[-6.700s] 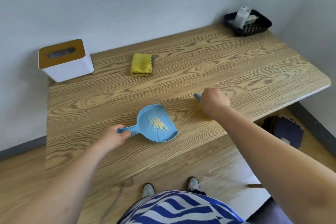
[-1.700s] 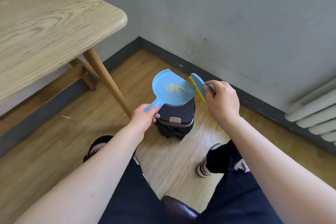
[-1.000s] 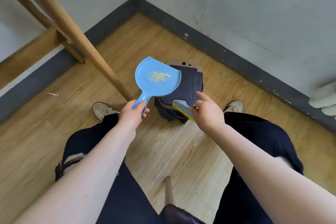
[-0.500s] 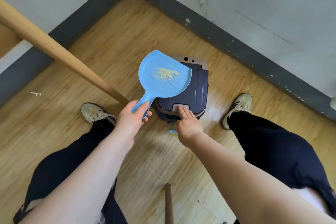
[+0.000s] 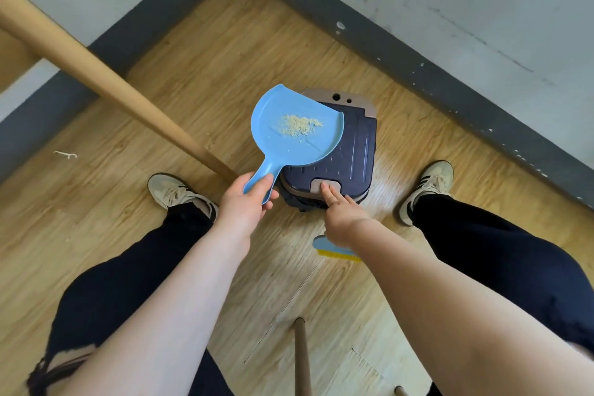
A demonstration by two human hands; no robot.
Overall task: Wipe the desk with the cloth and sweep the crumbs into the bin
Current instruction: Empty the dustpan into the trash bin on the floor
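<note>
The left hand grips the handle of a blue dustpan, fingers and thumb curled round it, and holds the pan level above the near-left part of the bin. A small heap of pale crumbs lies in the middle of the pan, up and to the right of that hand. The bin, dark with a tan rim, stands on the wooden floor just beyond both hands, its lid down. The right hand holds nothing; its fingers reach forward, fairly straight, and press on the tan tab at the bin's near edge. A small brush, blue-backed with yellow bristles, lies on the floor just under and behind the right wrist. A pale wooden desk leg slants down to the floor beside the left hand. A striped trainer stands right of the right hand. No writing or brand can be read on the bin, pan or brush.
</note>
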